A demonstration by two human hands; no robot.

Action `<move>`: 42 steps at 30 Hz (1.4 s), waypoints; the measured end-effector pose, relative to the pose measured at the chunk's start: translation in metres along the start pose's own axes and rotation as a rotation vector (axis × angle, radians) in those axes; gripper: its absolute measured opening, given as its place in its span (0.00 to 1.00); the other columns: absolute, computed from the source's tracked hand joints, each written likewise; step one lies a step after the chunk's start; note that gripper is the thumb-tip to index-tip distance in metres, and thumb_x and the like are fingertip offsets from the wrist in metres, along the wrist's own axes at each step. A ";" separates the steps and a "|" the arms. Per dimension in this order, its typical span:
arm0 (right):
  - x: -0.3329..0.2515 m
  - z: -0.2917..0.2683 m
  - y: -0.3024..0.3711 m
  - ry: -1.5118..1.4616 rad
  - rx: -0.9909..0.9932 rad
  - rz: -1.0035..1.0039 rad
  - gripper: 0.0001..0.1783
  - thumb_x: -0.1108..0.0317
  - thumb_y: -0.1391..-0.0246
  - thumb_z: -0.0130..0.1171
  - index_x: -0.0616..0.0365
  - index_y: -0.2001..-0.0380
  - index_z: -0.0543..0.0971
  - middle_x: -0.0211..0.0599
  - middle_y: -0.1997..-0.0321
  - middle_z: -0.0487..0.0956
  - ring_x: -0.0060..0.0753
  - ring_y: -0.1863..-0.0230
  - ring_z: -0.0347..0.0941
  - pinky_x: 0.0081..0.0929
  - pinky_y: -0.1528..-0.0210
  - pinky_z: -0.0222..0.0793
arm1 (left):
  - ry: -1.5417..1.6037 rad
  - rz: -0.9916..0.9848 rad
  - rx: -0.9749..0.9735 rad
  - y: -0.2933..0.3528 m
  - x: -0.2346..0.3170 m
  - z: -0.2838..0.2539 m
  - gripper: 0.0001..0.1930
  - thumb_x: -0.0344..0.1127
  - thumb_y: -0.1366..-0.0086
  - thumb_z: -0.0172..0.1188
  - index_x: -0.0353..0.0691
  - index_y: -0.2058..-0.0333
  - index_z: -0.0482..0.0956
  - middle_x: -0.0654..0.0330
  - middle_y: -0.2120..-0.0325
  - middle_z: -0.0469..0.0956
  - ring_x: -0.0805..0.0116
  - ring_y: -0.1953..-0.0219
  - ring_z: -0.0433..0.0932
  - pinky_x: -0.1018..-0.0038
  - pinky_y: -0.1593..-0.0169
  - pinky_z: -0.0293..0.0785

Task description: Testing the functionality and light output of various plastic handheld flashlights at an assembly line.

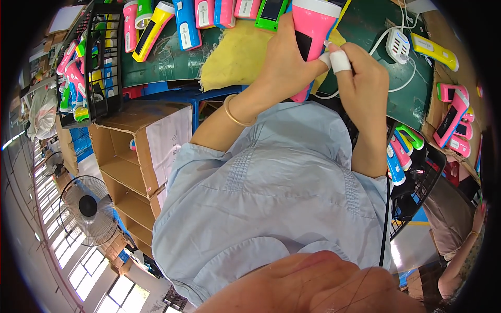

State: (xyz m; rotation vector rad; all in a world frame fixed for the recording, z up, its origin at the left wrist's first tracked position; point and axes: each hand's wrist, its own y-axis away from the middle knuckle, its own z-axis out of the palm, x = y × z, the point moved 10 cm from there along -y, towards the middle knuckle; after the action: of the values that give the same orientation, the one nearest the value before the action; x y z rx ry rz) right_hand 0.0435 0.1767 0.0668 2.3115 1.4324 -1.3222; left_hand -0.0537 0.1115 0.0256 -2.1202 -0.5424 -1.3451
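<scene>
My left hand (287,65) is wrapped round a pink flashlight (317,23) with a white head and a dark panel on its side. The flashlight stands head away from me over a yellow cloth (232,55). My right hand (362,73) is closed in a pinch at the flashlight's right side, with white wraps on its fingertips. Something small and pale shows at those fingertips, too hidden to name. A white cable (402,86) runs behind my right hand from a white multi-port USB charger (398,46).
Several pink, blue, yellow and green flashlights (187,23) line the green table (156,70). A yellow flashlight (436,52) lies right of the charger. Black baskets (102,99) of flashlights stand left and right. Cardboard shelves (125,172), a fan (87,206) and another person's arm (462,255) are nearby.
</scene>
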 end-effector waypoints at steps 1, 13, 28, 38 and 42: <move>-0.002 0.001 0.001 0.026 0.047 -0.029 0.11 0.67 0.50 0.56 0.63 0.79 0.71 0.42 0.82 0.71 0.43 0.82 0.67 0.33 0.80 0.59 | -0.001 0.002 -0.001 0.000 0.001 0.002 0.33 0.34 0.57 0.67 0.27 0.56 0.58 0.50 0.71 0.71 0.57 0.72 0.75 0.68 0.68 0.72; 0.030 -0.049 0.024 -0.105 0.202 0.219 0.17 0.77 0.45 0.43 0.60 0.55 0.75 0.33 0.73 0.77 0.18 0.70 0.71 0.15 0.66 0.66 | 0.729 -0.523 -0.108 -0.012 -0.059 -0.001 0.25 0.53 0.36 0.49 0.39 0.51 0.65 0.57 0.68 0.74 0.72 0.66 0.74 0.77 0.63 0.74; 0.056 0.076 0.010 -0.934 -0.418 0.311 0.23 0.58 0.50 0.61 0.66 0.56 0.75 0.30 0.59 0.75 0.22 0.57 0.68 0.22 0.50 0.62 | 0.687 -0.143 0.255 -0.024 -0.019 -0.013 0.27 0.54 0.32 0.33 0.35 0.62 0.72 0.58 0.72 0.76 0.71 0.72 0.74 0.76 0.68 0.73; 0.055 0.039 -0.001 -0.373 0.014 0.196 0.25 0.56 0.52 0.62 0.63 0.57 0.73 0.35 0.64 0.73 0.33 0.68 0.70 0.28 0.67 0.66 | 1.264 -0.347 -0.011 -0.049 -0.026 0.010 0.34 0.61 0.35 0.29 0.35 0.58 0.72 0.51 0.71 0.76 0.59 0.70 0.76 0.67 0.63 0.74; 0.004 0.012 0.011 0.029 0.232 -0.148 0.20 0.64 0.57 0.66 0.60 0.61 0.73 0.44 0.62 0.73 0.42 0.63 0.73 0.29 0.62 0.70 | 1.474 -0.376 0.150 -0.036 -0.026 0.009 0.31 0.59 0.35 0.27 0.35 0.62 0.70 0.54 0.76 0.73 0.60 0.73 0.73 0.68 0.65 0.72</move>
State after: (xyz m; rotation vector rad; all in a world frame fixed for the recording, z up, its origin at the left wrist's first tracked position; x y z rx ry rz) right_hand 0.0448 0.1674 0.0529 2.4126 1.5622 -1.5792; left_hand -0.0801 0.1440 0.0074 -0.4827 -0.3349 -2.4470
